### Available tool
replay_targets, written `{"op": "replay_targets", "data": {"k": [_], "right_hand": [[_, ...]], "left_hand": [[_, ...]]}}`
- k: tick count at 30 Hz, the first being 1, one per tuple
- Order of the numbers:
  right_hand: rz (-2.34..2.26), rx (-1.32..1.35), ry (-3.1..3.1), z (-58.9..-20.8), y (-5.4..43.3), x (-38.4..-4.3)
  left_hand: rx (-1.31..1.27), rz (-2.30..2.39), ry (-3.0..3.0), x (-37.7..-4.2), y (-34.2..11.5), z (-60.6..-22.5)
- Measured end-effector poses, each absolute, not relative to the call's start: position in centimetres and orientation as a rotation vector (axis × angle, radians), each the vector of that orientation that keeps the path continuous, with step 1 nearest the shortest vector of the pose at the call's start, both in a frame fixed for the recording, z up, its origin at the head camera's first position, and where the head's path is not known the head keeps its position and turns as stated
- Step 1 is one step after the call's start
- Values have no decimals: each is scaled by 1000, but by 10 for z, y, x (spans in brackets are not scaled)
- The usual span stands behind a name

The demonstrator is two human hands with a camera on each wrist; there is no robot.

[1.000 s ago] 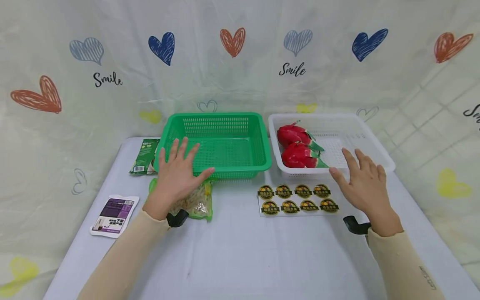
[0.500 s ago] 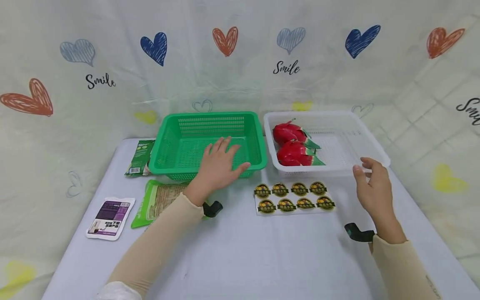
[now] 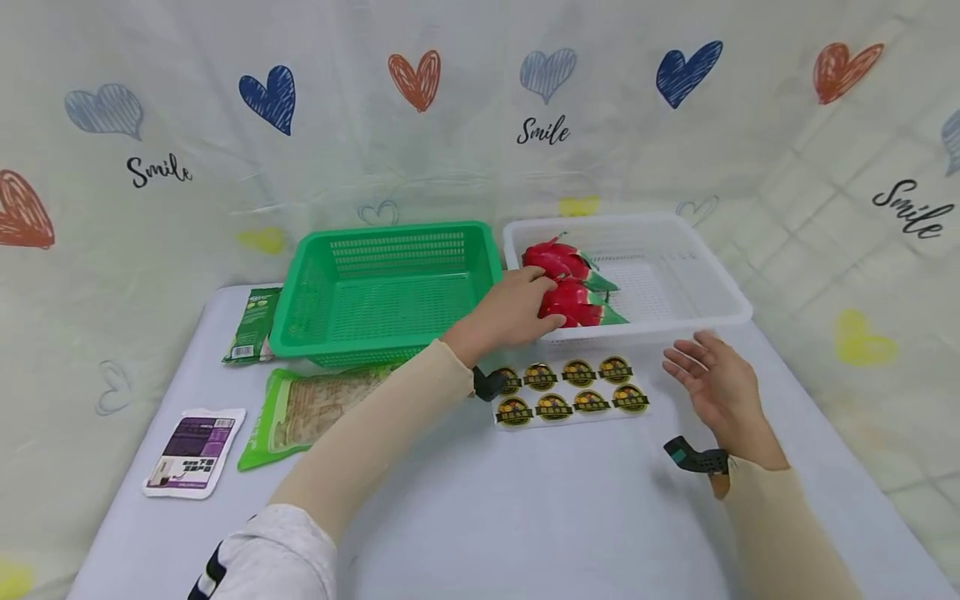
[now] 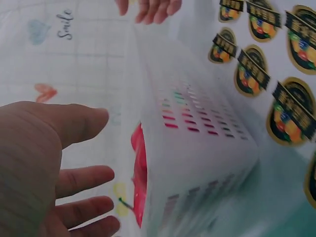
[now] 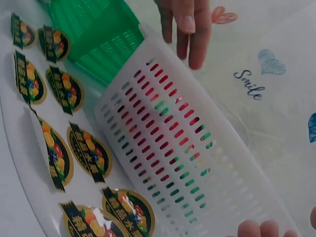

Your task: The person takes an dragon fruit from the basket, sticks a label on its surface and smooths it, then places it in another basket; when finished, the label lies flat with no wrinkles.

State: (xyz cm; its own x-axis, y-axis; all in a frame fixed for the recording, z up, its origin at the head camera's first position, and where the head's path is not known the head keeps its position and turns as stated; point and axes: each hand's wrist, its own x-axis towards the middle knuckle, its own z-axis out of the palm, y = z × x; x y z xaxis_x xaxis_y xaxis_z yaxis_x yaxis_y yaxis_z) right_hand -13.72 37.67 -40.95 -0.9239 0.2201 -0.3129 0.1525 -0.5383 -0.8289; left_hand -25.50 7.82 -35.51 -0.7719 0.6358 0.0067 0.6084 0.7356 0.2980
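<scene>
My left hand (image 3: 513,308) is over the left rim of the white basket (image 3: 686,321), fingers spread and extended toward two red dragon fruits with green tips. In the head view its fingertips overlap the front dragon fruit (image 3: 576,305); the rear dragon fruit (image 3: 557,260) lies just behind. From the left wrist, the fingers (image 4: 89,212) show a gap from the red fruit and hold nothing. My right hand (image 3: 716,387) hovers in front of the basket's right part, fingers loosely bent with nothing in them. A sheet of round black-and-gold fruit stickers (image 3: 573,392) lies before the basket.
Left of the white basket stands a green basket (image 3: 393,346). A green-edged bag (image 3: 315,408) is partly hidden under my left forearm. A purple-and-white packet (image 3: 193,454) and a green packet (image 3: 255,325) lie at the table's left. A printed curtain hangs behind.
My left hand has swung right, from over the green basket's front to the dragon fruits. The right hand has lowered slightly and turned its palm inward. The head view has shifted right.
</scene>
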Motion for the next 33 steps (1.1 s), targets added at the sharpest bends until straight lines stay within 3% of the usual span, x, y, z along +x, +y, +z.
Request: {"op": "replay_targets", "data": {"k": [5, 12, 16, 33], "right_hand": [[2781, -508, -1275, -414, 369, -142], [2668, -684, -1294, -416, 351, -156], [2697, -634, -1276, -417, 348, -161], [2725, -486, -1282, -426, 350, -168]], "left_hand": [[1030, 426, 2743, -268, 105, -355], [872, 222, 2747, -276, 133, -352], [800, 183, 2778, -281, 146, -351], [588, 312, 2750, -297, 163, -341]]}}
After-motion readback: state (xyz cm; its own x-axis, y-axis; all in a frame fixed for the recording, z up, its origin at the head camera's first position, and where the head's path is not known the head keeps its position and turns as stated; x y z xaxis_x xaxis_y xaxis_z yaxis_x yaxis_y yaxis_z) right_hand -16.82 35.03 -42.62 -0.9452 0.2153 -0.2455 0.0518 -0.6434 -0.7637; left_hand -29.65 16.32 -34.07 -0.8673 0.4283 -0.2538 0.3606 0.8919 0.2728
